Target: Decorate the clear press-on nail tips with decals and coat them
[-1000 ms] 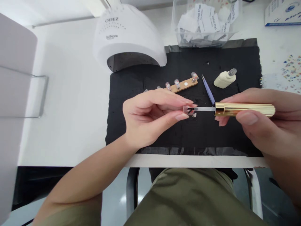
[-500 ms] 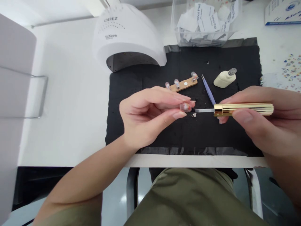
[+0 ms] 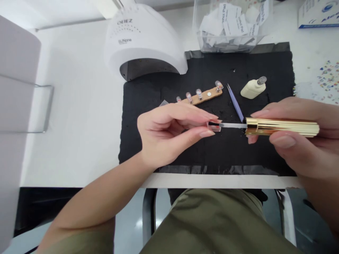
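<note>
Between its thumb and fingers, my left hand (image 3: 168,132) pinches a small clear nail tip (image 3: 215,129) above the black mat. My right hand (image 3: 299,137) grips a gold-handled brush (image 3: 284,127), pointing left. The dark bristle end lies over the nail tip; whether it touches cannot be told. Behind my left hand, a wooden strip (image 3: 194,100) holds several decorated nail tips and a white dot. Blue tweezers (image 3: 235,102) lie between the strip and a cream bottle (image 3: 251,89) with a grey top.
A white lamp (image 3: 148,38) stands at the back left of the black mat (image 3: 225,151). Behind the mat is a clear bin (image 3: 225,44) of alcohol pad packets. A box (image 3: 319,16) and scattered colourful bits (image 3: 328,76) are at the right.
The brush end has moved left over the nail tip, which is now tilted differently. My left hand has shifted slightly, showing more of the strip. The small metal piece is no longer visible.
</note>
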`<state>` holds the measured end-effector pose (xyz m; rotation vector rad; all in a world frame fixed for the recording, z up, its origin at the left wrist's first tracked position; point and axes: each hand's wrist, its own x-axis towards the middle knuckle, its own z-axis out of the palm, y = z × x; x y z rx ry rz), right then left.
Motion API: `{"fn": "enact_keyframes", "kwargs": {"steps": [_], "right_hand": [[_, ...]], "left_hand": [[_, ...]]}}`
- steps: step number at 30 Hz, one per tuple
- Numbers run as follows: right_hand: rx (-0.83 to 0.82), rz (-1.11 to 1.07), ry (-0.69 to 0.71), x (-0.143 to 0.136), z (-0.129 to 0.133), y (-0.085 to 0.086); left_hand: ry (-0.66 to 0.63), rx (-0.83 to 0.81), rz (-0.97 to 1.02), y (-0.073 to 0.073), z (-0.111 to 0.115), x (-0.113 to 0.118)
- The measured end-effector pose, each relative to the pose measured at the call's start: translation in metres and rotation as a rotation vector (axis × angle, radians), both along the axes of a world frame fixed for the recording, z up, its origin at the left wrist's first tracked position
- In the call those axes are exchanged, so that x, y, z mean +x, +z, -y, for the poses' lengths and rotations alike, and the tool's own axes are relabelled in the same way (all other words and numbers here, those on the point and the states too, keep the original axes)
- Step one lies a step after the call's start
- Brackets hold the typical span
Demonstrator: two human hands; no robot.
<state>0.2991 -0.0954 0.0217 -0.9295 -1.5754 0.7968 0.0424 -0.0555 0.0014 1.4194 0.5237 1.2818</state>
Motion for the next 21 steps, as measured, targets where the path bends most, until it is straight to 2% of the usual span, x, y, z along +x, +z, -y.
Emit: {"fn": "enact_keyframes", "kwargs": {"steps": [7, 21], "right_hand": [[0.034, 0.025, 0.053, 0.002, -0.0036, -0.0001], [0.083, 0.092, 0.023, 0.0014, -0.0058, 0.0003]], "left_hand": [[0.006, -0.014, 0.01, 0.004, 0.001, 0.0006], [0.063, 0.009, -0.03, -0.0004, 0.0026, -0.0002]]}}
